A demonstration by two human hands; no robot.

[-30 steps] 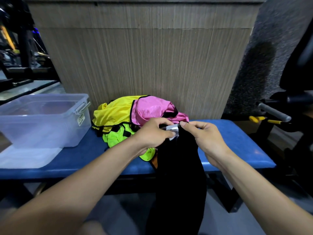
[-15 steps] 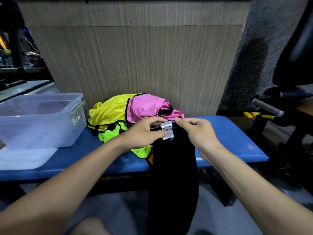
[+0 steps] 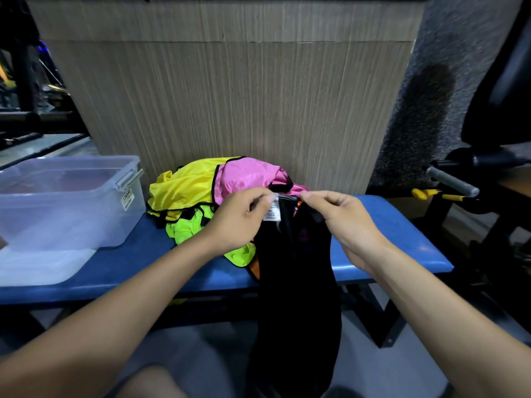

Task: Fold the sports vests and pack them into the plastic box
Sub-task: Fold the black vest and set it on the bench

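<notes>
A black vest [image 3: 296, 297] hangs from both hands in front of the blue bench [image 3: 402, 239], its lower part dropping below the bench edge. My left hand [image 3: 238, 219] pinches its top edge beside a white label [image 3: 272, 212]. My right hand [image 3: 342, 222] pinches the top edge a little to the right. Behind my hands lies a heap of vests: a yellow vest [image 3: 184, 191], a pink vest [image 3: 247, 176] and a lime-green vest [image 3: 186, 228]. A bit of orange fabric [image 3: 254, 270] shows under the black vest. The clear plastic box [image 3: 66, 202] stands open at the bench's left end.
The box's clear lid [image 3: 40, 265] lies flat in front of the box. A wood-grain panel [image 3: 244, 96] rises behind the bench. Black gym equipment with a grey handle [image 3: 451, 180] and yellow parts stands to the right. My knee [image 3: 149, 382] shows at the bottom.
My hands have drawn slightly apart along the black vest's top edge, and the white label now hangs by my left fingers.
</notes>
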